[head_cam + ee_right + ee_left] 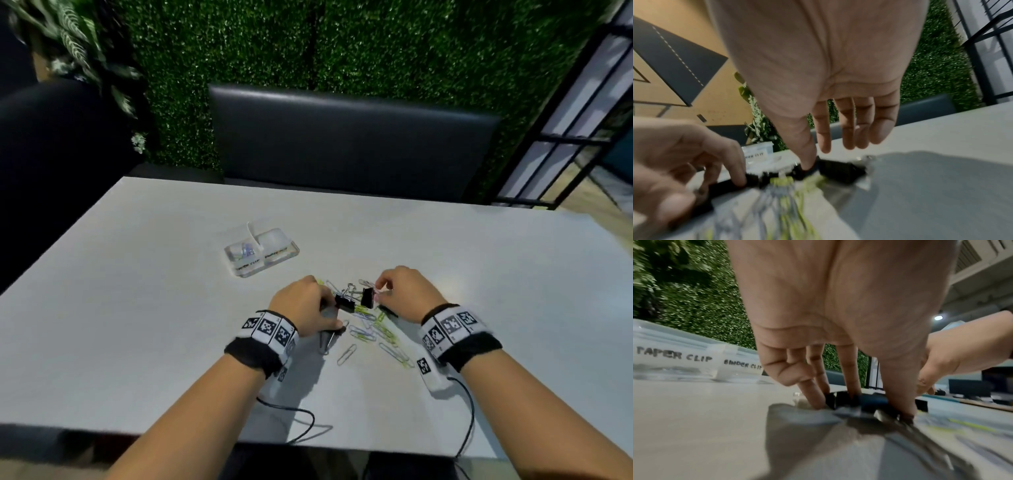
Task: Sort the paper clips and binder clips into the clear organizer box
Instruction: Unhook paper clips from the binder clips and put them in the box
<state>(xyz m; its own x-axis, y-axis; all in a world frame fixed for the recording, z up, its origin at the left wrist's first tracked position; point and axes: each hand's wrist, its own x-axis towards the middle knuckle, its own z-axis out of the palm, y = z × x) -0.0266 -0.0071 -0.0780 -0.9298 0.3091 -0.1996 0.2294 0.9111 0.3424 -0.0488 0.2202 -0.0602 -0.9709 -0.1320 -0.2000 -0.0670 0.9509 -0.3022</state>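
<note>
The clear organizer box (247, 270) stands left of centre on the table, with a few paper clips (245, 250) in its left compartment; its labels read "PAPER CLIP" and "BINDER CLIP" (676, 356). Loose paper clips (371, 334) and black binder clips lie in a pile in front of me. My left hand (330, 306) grips one black binder clip (344, 303) between thumb and fingers (858, 403). My right hand (380, 294) hovers over a second black binder clip (367, 297); its thumb tip touches that clip (838, 172), and its other fingers (847, 129) hang nearly straight just above.
The white table (137, 308) stretches wide on both sides of the pile. Another binder clip with silver handles (327, 341) lies under my left wrist. A dark bench back (342, 144) and a green hedge wall stand behind the table. Wrist cables (298, 416) trail to the near edge.
</note>
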